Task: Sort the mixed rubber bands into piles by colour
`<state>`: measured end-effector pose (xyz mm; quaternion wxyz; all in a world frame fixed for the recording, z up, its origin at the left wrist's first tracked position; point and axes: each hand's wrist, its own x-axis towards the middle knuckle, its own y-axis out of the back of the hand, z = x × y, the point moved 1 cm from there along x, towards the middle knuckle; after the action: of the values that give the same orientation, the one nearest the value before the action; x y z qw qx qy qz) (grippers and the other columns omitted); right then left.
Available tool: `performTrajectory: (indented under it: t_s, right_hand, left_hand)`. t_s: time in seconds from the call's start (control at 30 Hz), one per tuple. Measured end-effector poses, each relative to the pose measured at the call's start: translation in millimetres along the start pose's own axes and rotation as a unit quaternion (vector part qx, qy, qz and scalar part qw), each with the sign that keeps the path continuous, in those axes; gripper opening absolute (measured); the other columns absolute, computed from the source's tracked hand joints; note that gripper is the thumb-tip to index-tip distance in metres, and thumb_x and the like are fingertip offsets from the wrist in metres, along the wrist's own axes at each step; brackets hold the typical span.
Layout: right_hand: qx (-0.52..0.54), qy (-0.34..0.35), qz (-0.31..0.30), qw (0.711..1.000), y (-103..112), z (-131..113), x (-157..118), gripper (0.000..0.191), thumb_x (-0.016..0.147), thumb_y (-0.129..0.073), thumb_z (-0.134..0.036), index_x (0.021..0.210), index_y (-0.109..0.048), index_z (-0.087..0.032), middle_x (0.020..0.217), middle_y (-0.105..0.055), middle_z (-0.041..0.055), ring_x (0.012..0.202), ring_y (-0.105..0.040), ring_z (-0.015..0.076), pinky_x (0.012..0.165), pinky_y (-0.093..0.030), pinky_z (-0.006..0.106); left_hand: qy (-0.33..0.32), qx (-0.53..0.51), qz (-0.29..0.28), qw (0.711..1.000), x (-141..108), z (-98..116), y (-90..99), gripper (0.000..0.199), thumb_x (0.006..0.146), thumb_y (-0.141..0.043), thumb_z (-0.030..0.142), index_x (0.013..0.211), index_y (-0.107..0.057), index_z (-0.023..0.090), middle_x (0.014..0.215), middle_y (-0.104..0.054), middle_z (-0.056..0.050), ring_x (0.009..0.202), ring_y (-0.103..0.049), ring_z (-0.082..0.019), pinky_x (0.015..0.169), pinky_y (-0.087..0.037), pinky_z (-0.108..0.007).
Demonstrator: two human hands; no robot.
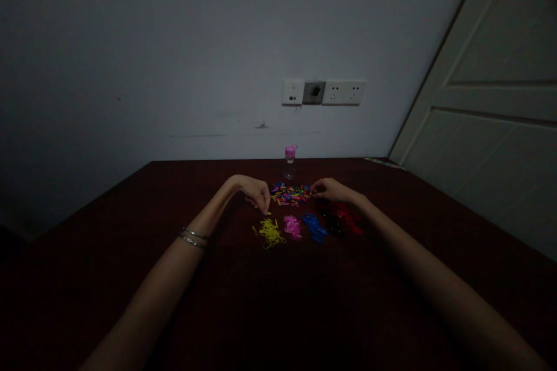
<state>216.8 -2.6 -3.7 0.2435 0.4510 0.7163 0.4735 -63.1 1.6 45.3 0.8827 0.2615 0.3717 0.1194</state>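
My left hand (pixel 256 192) is pinched just above the pile of yellow bands (pixel 271 233), with a small yellow band (pixel 268 213) at its fingertips. At the right edge of a mixed pile of coloured bands (pixel 290 193), my right hand (pixel 328 189) has its fingers pressed together; what they hold, if anything, is too small to make out. Nearer to me lie a pink pile (pixel 293 227), a blue pile (pixel 314 228), a black pile (pixel 333 224) and a red pile (pixel 350 221), side by side to the right of the yellow one.
A small clear bottle with a pink cap (pixel 289 163) stands behind the mixed pile on the dark red table (pixel 195 313). Sockets (pixel 343 93) are on the wall behind, and a pale panelled door (pixel 491 93) is at the right.
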Motion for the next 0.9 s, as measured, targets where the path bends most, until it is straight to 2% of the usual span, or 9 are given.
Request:
performTrajectory:
  t_s: [0.1,0.23,0.4,0.63,0.77,0.9]
  right_hand:
    - [-0.002,-0.005,0.001,1.0,0.5,2.1,-0.2,0.026,0.07,-0.053,-0.018,0.092,-0.066,-0.012,0.087,-0.067,0.0092,0.076,-0.06,0.0175,0.07,-0.044,0.027]
    - [0.001,-0.008,-0.001,1.0,0.8,5.5,-0.3,0.027,0.069,-0.052,-0.017,0.091,-0.067,-0.011,0.085,-0.068,0.0092,0.074,-0.06,0.0175,0.069,-0.044,0.027]
    - [-0.002,-0.005,-0.012,1.0,-2.2,6.4,0.9,0.026,0.069,-0.051,-0.016,0.09,-0.066,-0.012,0.082,-0.067,0.0075,0.072,-0.059,0.0158,0.066,-0.043,0.024]
    - [-0.005,0.002,-0.006,1.0,-4.3,1.5,0.1,0.029,0.067,-0.047,-0.011,0.09,-0.065,-0.012,0.077,-0.064,0.0053,0.066,-0.056,0.013,0.061,-0.041,0.022]
    - [-0.005,0.001,0.012,1.0,2.7,-9.0,-2.3,0.031,0.066,-0.048,-0.011,0.092,-0.064,-0.01,0.076,-0.064,0.0065,0.064,-0.054,0.0128,0.06,-0.04,0.023]
    - [0.028,0.035,0.017,0.999,8.2,-33.1,-3.5,0.032,0.066,-0.048,-0.012,0.094,-0.063,-0.01,0.075,-0.064,0.0057,0.063,-0.054,0.0125,0.06,-0.04,0.023]
  left_hand:
    - [0.0,0.003,-0.016,1.0,2.3,-0.5,-1.6,0.03,0.055,-0.071,0.037,0.077,-0.068,0.016,0.054,-0.053,0.0,0.045,-0.039,-0.008,0.041,-0.021,-0.021]
    - [-0.001,-0.014,0.0,1.0,5.5,-6.6,1.3,0.032,0.058,-0.068,0.041,0.078,-0.067,0.016,0.052,-0.05,0.001,0.043,-0.037,-0.006,0.04,-0.02,-0.02]
    - [-0.012,-0.042,0.059,0.997,11.3,-20.8,6.9,0.032,0.064,-0.063,0.045,0.074,-0.063,0.015,0.051,-0.045,0.002,0.041,-0.034,-0.005,0.038,-0.018,-0.019]
    - [-0.056,-0.068,0.147,0.985,19.7,-36.6,12.0,0.027,0.065,-0.061,0.038,0.076,-0.062,0.013,0.051,-0.045,0.002,0.042,-0.034,-0.005,0.041,-0.022,-0.02]
    - [-0.067,-0.047,0.184,0.979,21.3,-34.0,11.7,0.024,0.063,-0.062,0.031,0.077,-0.064,0.011,0.051,-0.048,0.003,0.045,-0.036,-0.006,0.044,-0.024,-0.02]
    - [-0.074,-0.009,0.202,0.977,25.5,-28.2,8.6,0.023,0.059,-0.065,0.027,0.075,-0.066,0.011,0.051,-0.051,0.003,0.048,-0.039,-0.006,0.048,-0.027,-0.02]
